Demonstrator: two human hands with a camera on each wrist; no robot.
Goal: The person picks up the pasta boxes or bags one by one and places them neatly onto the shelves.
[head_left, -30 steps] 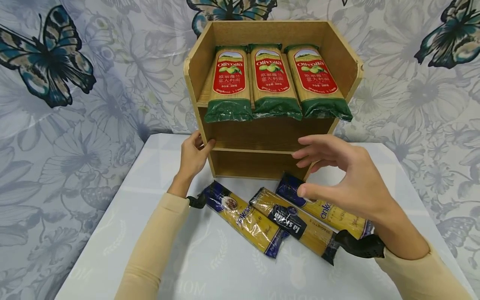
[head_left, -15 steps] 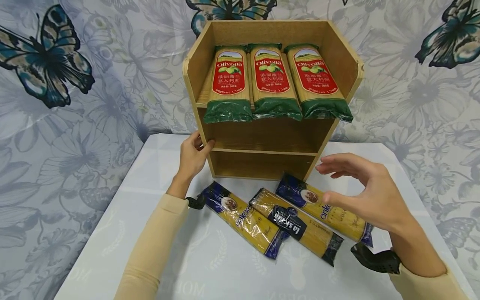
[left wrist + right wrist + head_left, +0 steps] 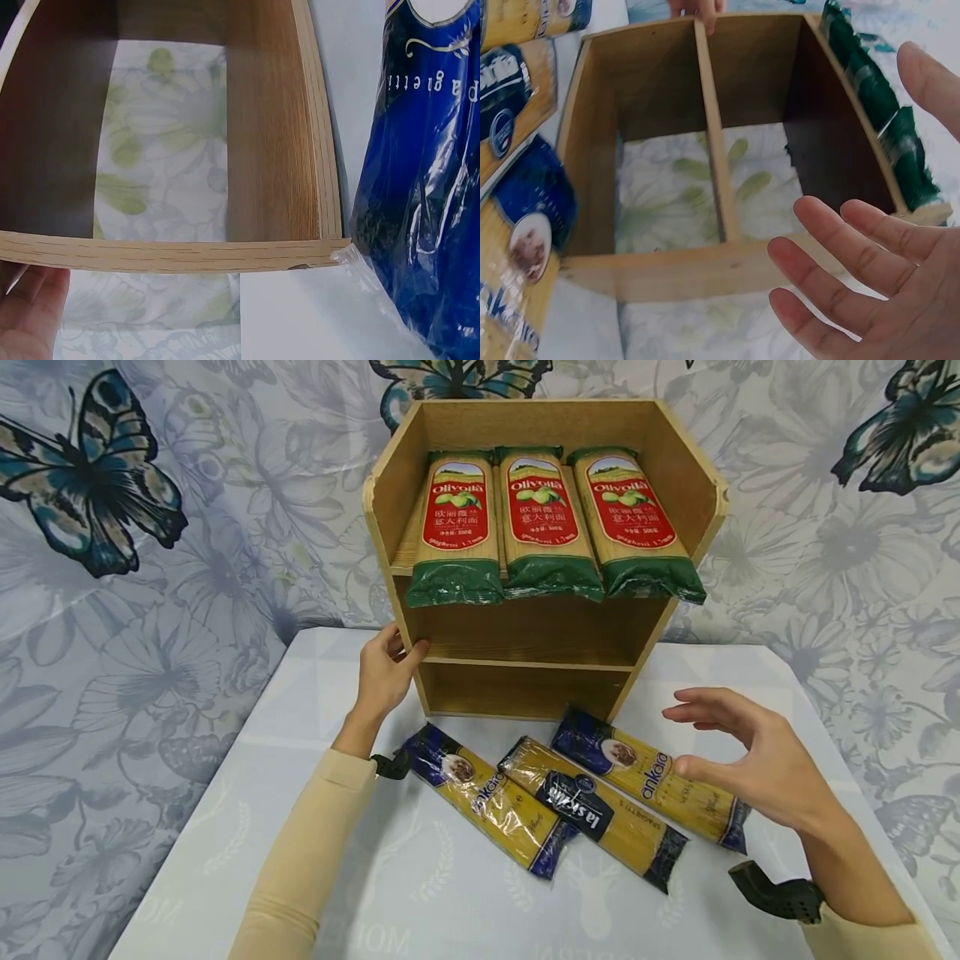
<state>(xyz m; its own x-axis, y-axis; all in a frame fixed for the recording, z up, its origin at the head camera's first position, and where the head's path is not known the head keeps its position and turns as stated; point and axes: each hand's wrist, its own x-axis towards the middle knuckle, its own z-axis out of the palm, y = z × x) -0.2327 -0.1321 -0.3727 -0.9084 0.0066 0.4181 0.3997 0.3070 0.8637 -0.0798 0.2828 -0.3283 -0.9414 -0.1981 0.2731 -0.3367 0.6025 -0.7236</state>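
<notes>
The shelf (image 3: 525,631) at my fingers looked like wood, its boards smooth and fine-grained with a dull sheen. Glossy plastic film wrapped the green-ended packets (image 3: 543,518), crinkled at their ends; the blue-ended packets (image 3: 487,802) and the black-ended packet (image 3: 592,810) wore similar shiny, creased film. My table (image 3: 315,902) looked smooth, the backdrop (image 3: 172,635) like matt cloth. My sleeves (image 3: 300,852) were matt cloth, my wrist mounts (image 3: 780,895) apparently hard plastic.

The table (image 3: 300,902) bears a shelf (image 3: 393,518) and three packets (image 3: 585,802).

A white table (image 3: 450,918) stands before a grey floral backdrop (image 3: 247,518) with teal butterflies (image 3: 93,472).
</notes>
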